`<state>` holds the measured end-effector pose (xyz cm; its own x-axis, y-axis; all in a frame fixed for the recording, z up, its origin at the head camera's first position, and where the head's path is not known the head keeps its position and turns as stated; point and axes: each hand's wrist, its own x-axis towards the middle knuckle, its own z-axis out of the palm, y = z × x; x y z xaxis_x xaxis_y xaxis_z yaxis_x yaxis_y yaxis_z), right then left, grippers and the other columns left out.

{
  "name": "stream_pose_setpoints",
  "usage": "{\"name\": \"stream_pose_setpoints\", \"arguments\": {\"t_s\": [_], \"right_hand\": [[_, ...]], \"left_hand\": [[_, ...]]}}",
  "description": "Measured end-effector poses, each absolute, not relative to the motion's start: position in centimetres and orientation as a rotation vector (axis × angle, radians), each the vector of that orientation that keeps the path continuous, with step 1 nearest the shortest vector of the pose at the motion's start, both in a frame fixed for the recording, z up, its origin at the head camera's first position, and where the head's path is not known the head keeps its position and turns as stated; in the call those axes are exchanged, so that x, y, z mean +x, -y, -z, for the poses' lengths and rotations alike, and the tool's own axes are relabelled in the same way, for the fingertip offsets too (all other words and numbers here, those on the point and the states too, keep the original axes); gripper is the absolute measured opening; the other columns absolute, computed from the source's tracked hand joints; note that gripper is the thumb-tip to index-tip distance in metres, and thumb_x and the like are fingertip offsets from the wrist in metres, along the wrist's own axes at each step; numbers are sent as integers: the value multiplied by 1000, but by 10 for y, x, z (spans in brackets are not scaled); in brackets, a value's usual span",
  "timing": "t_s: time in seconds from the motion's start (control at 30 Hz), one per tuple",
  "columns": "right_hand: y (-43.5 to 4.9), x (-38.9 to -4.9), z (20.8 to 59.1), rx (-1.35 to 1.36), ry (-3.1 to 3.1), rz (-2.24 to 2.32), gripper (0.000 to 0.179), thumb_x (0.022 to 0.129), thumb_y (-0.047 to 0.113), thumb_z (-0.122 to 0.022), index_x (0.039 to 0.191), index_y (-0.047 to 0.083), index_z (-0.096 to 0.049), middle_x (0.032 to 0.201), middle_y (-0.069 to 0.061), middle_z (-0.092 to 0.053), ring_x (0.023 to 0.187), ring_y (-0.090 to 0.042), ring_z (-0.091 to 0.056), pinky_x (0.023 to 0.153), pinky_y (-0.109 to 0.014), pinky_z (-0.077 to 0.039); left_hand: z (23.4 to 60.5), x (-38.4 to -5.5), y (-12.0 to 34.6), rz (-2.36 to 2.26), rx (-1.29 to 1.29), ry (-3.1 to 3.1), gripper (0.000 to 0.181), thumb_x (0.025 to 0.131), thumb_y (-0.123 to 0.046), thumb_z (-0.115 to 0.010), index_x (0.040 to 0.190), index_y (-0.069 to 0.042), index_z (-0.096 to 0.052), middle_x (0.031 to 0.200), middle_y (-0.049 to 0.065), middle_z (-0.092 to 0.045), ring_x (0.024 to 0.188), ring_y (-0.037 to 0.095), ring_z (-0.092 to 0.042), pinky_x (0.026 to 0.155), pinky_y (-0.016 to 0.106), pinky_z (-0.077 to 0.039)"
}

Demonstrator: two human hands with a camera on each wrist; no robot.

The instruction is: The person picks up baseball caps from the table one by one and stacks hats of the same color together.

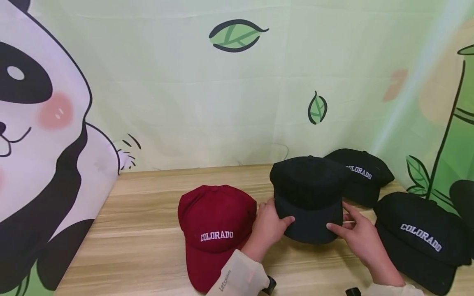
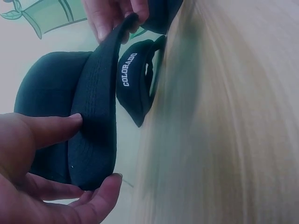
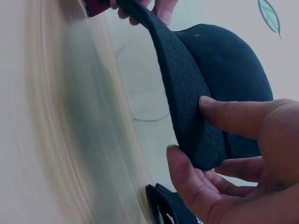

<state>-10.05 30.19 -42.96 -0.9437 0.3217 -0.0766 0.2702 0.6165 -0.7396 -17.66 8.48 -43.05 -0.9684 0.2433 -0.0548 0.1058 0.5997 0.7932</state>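
Observation:
Between both hands a plain black baseball cap (image 1: 309, 189) is held up over the table, its brim (image 1: 311, 222) toward me. My left hand (image 1: 269, 224) pinches one side of the brim, thumb on top and fingers beneath. On the opposite side my right hand (image 1: 357, 234) grips the brim the same way. In the left wrist view the brim (image 2: 96, 121) stands apart from the wood, and the right wrist view shows the cap (image 3: 229, 65) with no lettering on the visible panels.
A red COLORADO cap (image 1: 216, 218) lies left of my left hand. Two black COLORADO caps rest on the right, one at the back (image 1: 364, 172) and one nearer (image 1: 422, 238). Behind the wooden table (image 1: 140, 230) hangs a panda-print cloth (image 1: 177, 94).

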Motion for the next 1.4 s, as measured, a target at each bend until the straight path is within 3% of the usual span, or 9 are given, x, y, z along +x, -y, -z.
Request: {"name": "stream_pose_setpoints", "arguments": {"t_s": [1.4], "right_hand": [[-297, -87, 432, -473, 2789, -1328, 90, 82, 39, -76, 149, 1, -32, 120, -23, -60, 97, -23, -65, 66, -22, -53]], "left_hand": [[434, -160, -73, -1285, 371, -2676, 66, 79, -30, -78, 130, 3, -52, 114, 19, -56, 104, 32, -55, 96, 49, -45]]}}
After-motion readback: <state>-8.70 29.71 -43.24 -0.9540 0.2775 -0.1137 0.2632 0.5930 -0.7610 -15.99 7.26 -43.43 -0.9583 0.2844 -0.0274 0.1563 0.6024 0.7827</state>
